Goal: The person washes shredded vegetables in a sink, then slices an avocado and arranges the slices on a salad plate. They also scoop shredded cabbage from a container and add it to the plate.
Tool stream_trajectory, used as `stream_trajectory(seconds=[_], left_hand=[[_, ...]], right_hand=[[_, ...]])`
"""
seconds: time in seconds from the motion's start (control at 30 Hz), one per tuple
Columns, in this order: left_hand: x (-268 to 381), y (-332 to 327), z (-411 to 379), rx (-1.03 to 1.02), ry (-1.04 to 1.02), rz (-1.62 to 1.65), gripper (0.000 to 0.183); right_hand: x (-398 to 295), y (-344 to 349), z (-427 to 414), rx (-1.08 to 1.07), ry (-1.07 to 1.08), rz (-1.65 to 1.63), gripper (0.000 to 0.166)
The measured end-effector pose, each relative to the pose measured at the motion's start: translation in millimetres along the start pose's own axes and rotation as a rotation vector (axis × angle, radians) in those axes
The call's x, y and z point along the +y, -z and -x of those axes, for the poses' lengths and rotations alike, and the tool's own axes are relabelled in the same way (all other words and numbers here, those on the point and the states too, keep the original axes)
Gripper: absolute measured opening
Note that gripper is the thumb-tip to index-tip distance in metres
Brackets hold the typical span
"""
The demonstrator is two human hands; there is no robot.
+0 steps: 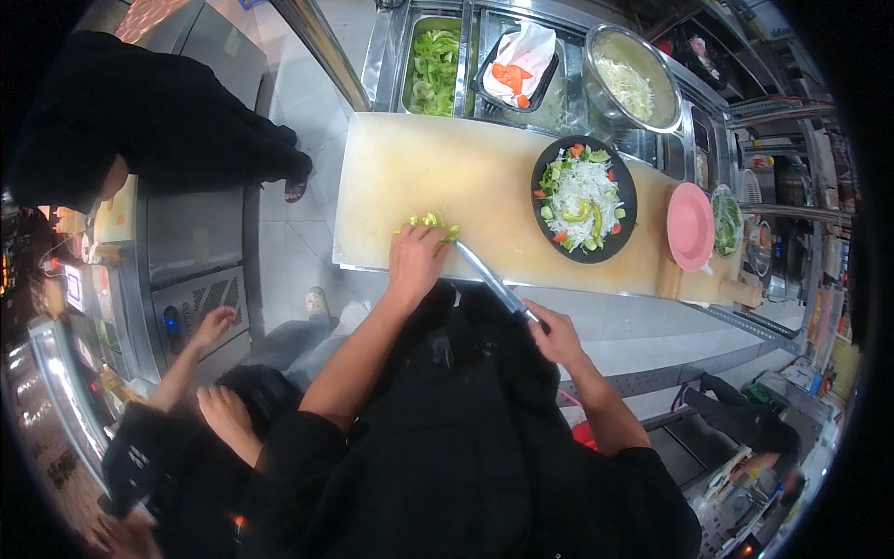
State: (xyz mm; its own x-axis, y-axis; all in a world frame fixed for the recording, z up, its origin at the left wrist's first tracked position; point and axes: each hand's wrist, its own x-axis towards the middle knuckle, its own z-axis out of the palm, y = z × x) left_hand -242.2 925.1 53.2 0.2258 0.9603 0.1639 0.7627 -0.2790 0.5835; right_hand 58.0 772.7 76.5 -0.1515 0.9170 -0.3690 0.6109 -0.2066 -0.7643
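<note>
My left hand (418,260) is on the cutting board (461,164) near its front edge, with its fingers curled over cut pieces of green pepper (431,220). The fingers partly hide these pieces. In my right hand (557,334) is the handle of a kitchen knife (492,279). Its blade slants up to the left, and the tip lies close beside the pepper and my left fingers. Farther right on the board stands a black plate (621,223). It bears a salad of shredded white vegetable (585,185), red and green chunks, and curved green pepper strips on top.
Behind the board are a bin of leafy greens (434,66), a black tray (482,80) with paper and orange-red pieces, and a steel bowl (668,115) of shreds. A pink bowl (691,227) stands at right. Co-workers stand left (160,119), lower left (181,447) and far right (754,419).
</note>
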Motion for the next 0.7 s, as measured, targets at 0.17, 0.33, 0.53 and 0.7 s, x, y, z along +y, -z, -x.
stream_trajectory(seconds=[0.17,0.33,0.53,0.7], left_hand=[[-2.4,-1.6,0.8,0.015,-0.034,-0.014,0.018],[0.4,-5.0,-4.4,0.049,-0.094,0.035,0.018],[35.4,3.0,-31.5,0.022,-0.160,0.103,0.018],[75.4,-11.6,-83.4,-0.016,-0.315,0.184,0.018]], right_hand=[[0.6,-4.8,-2.3,0.005,0.022,-0.034,0.042],[-2.9,1.7,2.8,0.029,0.014,-0.049,0.043],[-18.8,36.4,19.2,0.072,-0.028,-0.067,0.045],[-32.7,67.1,35.9,0.182,-0.118,-0.134,0.045]])
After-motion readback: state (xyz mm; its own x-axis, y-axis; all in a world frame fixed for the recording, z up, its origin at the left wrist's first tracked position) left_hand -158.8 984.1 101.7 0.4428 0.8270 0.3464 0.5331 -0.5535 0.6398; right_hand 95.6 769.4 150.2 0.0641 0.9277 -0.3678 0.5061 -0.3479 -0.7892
